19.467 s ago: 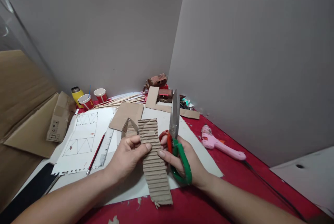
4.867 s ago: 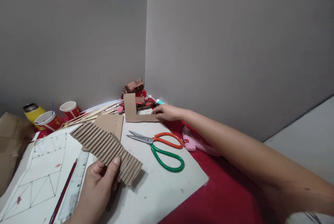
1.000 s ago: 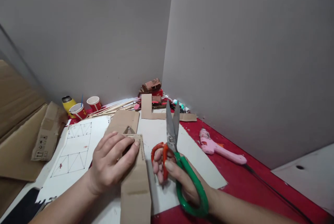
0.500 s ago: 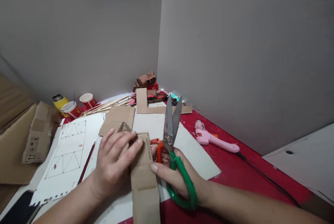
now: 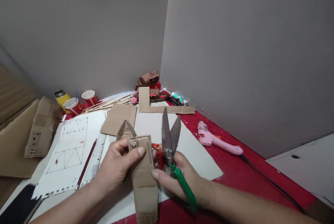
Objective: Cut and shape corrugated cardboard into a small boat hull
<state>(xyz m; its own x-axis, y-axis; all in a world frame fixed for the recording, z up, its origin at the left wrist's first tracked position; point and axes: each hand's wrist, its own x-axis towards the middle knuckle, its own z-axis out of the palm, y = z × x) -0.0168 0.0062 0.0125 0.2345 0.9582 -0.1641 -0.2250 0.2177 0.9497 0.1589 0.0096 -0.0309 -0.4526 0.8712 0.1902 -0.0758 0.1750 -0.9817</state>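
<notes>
A long cardboard strip is held upright in front of me. My left hand pinches its upper left edge, thumb on the front face and fingers behind. My right hand has its thumb against the strip's right edge and also holds a pair of scissors with green and orange wrapped handles. The scissors' blades point up and stand apart, with nothing between them. Just behind the strip's top, a folded cardboard piece forms a peak. My right fingers are partly hidden behind the scissors and strip.
On the red table lie a pink glue gun, an L-shaped cardboard piece, a flat cardboard piece, a drawing sheet, a pencil and thin sticks. Paper cups and cardboard boxes stand left.
My left fingers have gone from lying across the strip's top to gripping its edge, thumb in front. The strip is raised slightly. The scissors' blades have spread wider.
</notes>
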